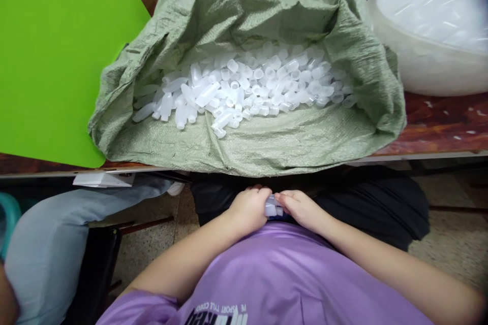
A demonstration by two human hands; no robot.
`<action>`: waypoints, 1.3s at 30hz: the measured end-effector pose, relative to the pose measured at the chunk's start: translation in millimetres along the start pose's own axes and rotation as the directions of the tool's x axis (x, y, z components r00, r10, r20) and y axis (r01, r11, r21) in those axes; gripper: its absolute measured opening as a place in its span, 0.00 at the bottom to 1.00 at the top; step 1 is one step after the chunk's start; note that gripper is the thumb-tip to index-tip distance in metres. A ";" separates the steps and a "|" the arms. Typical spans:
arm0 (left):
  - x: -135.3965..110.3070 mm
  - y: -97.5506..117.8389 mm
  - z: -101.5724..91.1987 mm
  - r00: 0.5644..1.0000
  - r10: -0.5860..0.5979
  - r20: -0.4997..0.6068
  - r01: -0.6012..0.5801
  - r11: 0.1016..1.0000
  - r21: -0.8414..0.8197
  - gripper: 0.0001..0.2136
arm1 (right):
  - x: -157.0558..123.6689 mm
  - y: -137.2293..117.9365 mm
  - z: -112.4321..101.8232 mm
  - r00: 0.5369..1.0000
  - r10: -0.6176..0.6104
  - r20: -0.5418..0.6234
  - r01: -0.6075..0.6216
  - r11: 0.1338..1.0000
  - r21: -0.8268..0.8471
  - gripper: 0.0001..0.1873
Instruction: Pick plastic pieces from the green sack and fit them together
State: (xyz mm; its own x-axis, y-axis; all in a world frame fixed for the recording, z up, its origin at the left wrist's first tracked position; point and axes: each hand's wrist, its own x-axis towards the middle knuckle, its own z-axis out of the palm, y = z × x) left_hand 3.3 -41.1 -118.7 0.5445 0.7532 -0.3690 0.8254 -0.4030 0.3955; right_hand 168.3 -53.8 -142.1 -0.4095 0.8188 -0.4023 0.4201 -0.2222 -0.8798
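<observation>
Low in my lap, just in front of the purple shirt, my left hand (250, 208) is closed around a few translucent plastic pieces (272, 206). My right hand (303, 209) meets it from the other side, thumb and fingers closed on the same pieces. Most of the fingers are hidden beneath the hands. Beyond the table edge, a pale green woven sack (259, 150) lies with its mouth towards me. Inside it is a heap of small, whitish, hollow plastic pieces (236, 89), some long and tapered, others short and ring-like.
A bright green board or sheet (57, 61) covers the table's left side. At the right, a large translucent tub (423, 58) is piled with white plastic pieces on the red-brown tabletop (450, 117). Another person's leg in light blue jeans (49, 249) is at the lower left.
</observation>
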 end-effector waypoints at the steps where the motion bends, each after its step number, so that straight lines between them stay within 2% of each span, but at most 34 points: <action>1: 0.0 -1.1 0.3 1.000 -0.010 0.005 0.010 1.000 -0.005 0.14 | 1.9 -0.4 0.4 1.000 0.016 0.005 -0.016 1.000 0.000 0.23; 5: 0.7 -5.2 -0.9 0.998 -0.063 -0.009 0.062 0.994 -0.086 0.23 | 4.6 -4.5 -13.6 0.998 0.052 -0.037 -0.055 0.996 -0.070 0.23; 7: 1.4 -6.5 -3.3 0.997 -0.062 -0.042 0.054 0.982 -0.178 0.30 | 0.6 -10.9 -26.6 0.992 0.067 -0.104 -0.088 0.971 -0.220 0.21; 9: 2.4 -7.4 -6.1 0.997 -0.041 -0.070 0.021 0.964 -0.264 0.33 | -8.2 -22.7 -39.9 0.988 0.075 -0.133 -0.123 0.905 -0.408 0.22; 10: 2.9 -7.7 -7.5 0.997 -0.036 -0.074 0.013 0.955 -0.295 0.33 | -13.9 -30.8 -46.0 0.992 0.070 -0.108 -0.114 0.867 -0.485 0.21; 12: 3.8 -8.2 -9.4 0.997 -0.048 -0.067 0.022 0.939 -0.344 0.32 | -25.2 -50.8 -56.8 0.999 0.032 0.023 -0.014 0.826 -0.564 0.19; 14: 4.6 -8.2 -10.1 0.997 -0.049 -0.067 0.020 0.922 -0.387 0.34 | -31.0 -73.6 -66.4 0.987 -0.057 0.149 0.132 0.816 -0.563 0.16; 15: 5.1 -8.0 -10.0 0.997 -0.033 -0.075 -0.001 0.913 -0.408 0.35 | -29.9 -84.9 -71.0 0.981 -0.124 0.149 0.187 0.805 -0.563 0.16; 16: 5.6 -7.7 -9.5 0.996 -0.015 -0.084 -0.023 0.903 -0.429 0.35 | -25.5 -95.3 -75.7 0.975 -0.204 0.088 0.216 0.780 -0.588 0.16; 17: 6.0 -7.3 -8.9 0.996 -0.001 -0.086 -0.038 0.891 -0.452 0.35 | -17.7 -104.4 -80.5 0.955 -0.294 -0.022 0.212 0.738 -0.641 0.15; 19: 6.5 -6.2 -7.6 0.998 -0.010 -0.058 -0.021 0.863 -0.505 0.28 | 6.5 -117.7 -89.5 0.846 -0.472 -0.247 0.109 0.607 -0.787 0.11; 20: 6.2 -5.6 -7.3 0.999 -0.037 -0.033 0.013 0.840 -0.543 0.23 | 21.4 -121.7 -93.4 0.796 -0.533 -0.286 0.062 0.542 -0.838 0.10; 21: 5.5 -4.9 -7.5 0.998 -0.069 -0.006 0.052 0.805 -0.591 0.18 | 36.9 -124.1 -96.7 0.766 -0.571 -0.294 0.027 0.487 -0.873 0.10; 23: 2.3 -3.7 -9.8 0.993 -0.117 0.035 0.106 0.687 -0.719 0.14 | 65.8 -125.0 -100.4 0.757 -0.586 -0.288 -0.034 0.405 -0.914 0.12; 26: -5.7 -4.3 -17.8 0.990 -0.116 0.075 0.120 0.453 -0.884 0.17 | 92.9 -121.9 -100.0 0.776 -0.562 -0.288 -0.096 0.346 -0.933 0.12; 29: -13.0 -8.7 -26.9 0.991 -0.093 0.094 0.119 0.330 -0.936 0.19 | 90.7 -120.8 -97.0 0.732 -0.615 -0.294 -0.053 0.378 -0.924 0.13; 31: -15.7 -12.4 -30.8 0.991 -0.059 0.121 0.132 0.225 -0.965 0.19 | 72.4 -121.5 -95.3 0.721 -0.618 -0.314 0.040 0.489 -0.871 0.14; 32: -16.5 -13.9 -31.9 0.990 -0.037 0.137 0.141 0.149 -0.979 0.20 | 59.2 -121.3 -94.5 0.740 -0.596 -0.311 0.109 0.563 -0.820 0.15; 34: -17.2 -15.3 -32.6 0.989 0.010 0.148 0.148 0.003 -0.989 0.22 | 28.9 -117.4 -91.9 0.815 -0.526 -0.242 0.259 0.706 -0.659 0.16; 35: -17.3 -15.0 -32.5 0.989 0.028 0.144 0.145 -0.047 -0.988 0.23 | 13.5 -113.0 -89.7 0.844 -0.516 -0.143 0.349 0.732 -0.585 0.15; 37: -17.1 -12.7 -31.9 0.990 0.063 0.126 0.132 -0.102 -0.986 0.23 | -13.1 -99.3 -82.4 0.859 -0.513 -0.008 0.439 0.743 -0.505 0.14; 39: -16.1 -8.3 -31.1 0.991 0.074 0.109 0.117 -0.100 -0.988 0.22 | -31.2 -81.4 -71.5 0.876 -0.483 0.005 0.431 0.777 -0.458 0.12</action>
State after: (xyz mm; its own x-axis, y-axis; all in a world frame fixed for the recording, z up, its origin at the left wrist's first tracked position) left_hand -16.9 -33.7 -89.9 0.6175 0.6597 -0.4283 -0.1665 0.6418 0.7485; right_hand 204.8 -23.4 -39.8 -0.5654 0.8217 0.0713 0.5213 0.4230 -0.7412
